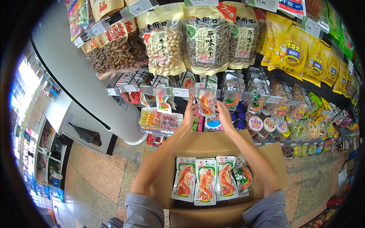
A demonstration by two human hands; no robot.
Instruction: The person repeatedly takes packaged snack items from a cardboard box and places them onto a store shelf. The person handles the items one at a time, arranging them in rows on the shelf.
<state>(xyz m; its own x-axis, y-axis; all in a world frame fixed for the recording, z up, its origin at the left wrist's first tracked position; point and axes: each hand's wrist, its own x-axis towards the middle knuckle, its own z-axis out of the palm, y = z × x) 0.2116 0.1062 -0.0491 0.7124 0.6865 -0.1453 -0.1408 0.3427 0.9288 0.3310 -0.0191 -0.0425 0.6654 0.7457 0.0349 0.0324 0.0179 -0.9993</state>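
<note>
A white, green and orange snack pouch (207, 106) hangs from a shelf hook straight in front of me. To its left is my left hand (190, 114), fingers spread near the pouch's edge. My right hand (224, 115) flanks it on the other side, fingertips at or very close to the edge. Neither hand is closed around it. Below my forearms stands an open cardboard box (211, 142) holding several similar pouches (205, 182). One pouch (243, 178) at the right of the box has a dark green and clear front.
A clear price-label rail (162, 91) crosses just above my hands. Large bags of peanuts (165, 42) and sunflower seeds (206, 42) hang higher up. Round tubs (255, 123) and candy packs (171, 123) sit lower down. A thick grey column (85, 65) rises at left.
</note>
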